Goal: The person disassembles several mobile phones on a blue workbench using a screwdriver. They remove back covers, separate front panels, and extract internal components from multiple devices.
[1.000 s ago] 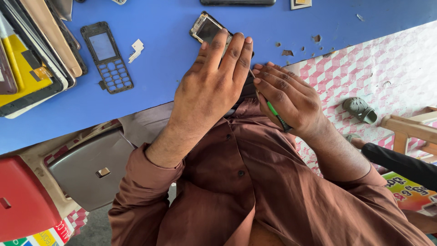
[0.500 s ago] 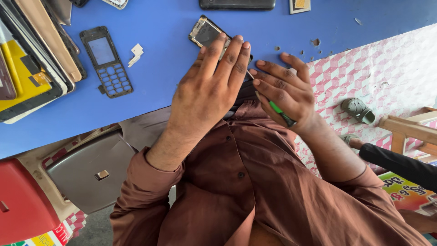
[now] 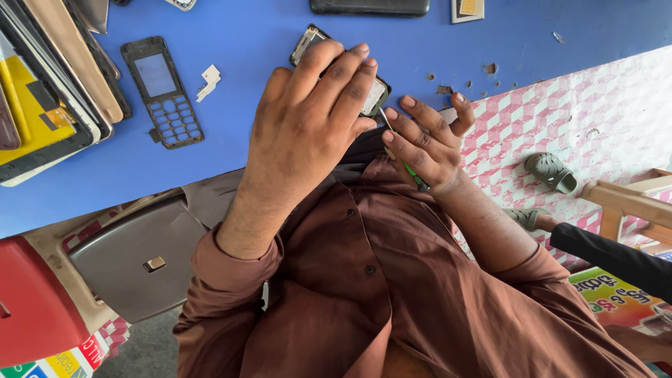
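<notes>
My left hand (image 3: 308,119) lies flat over a small opened mobile phone (image 3: 308,43) on the blue table (image 3: 252,28), pressing it down; only the phone's top corner and right edge show past my fingers. Beside it, my right hand (image 3: 427,143) grips a thin green-handled tool (image 3: 413,175), whose metal tip points at the phone's right edge. Both sleeves are brown.
A black keypad phone frame (image 3: 162,91) and a small white plastic piece (image 3: 208,80) lie to the left. A stack of flat cases and a yellow box (image 3: 35,112) sits far left. A dark phone (image 3: 369,7) lies at the top. Another person's dark sleeve (image 3: 616,255) is at the right.
My left hand has slid a little further up over the phone. My right hand has closed in towards the phone's right edge with the tool.
</notes>
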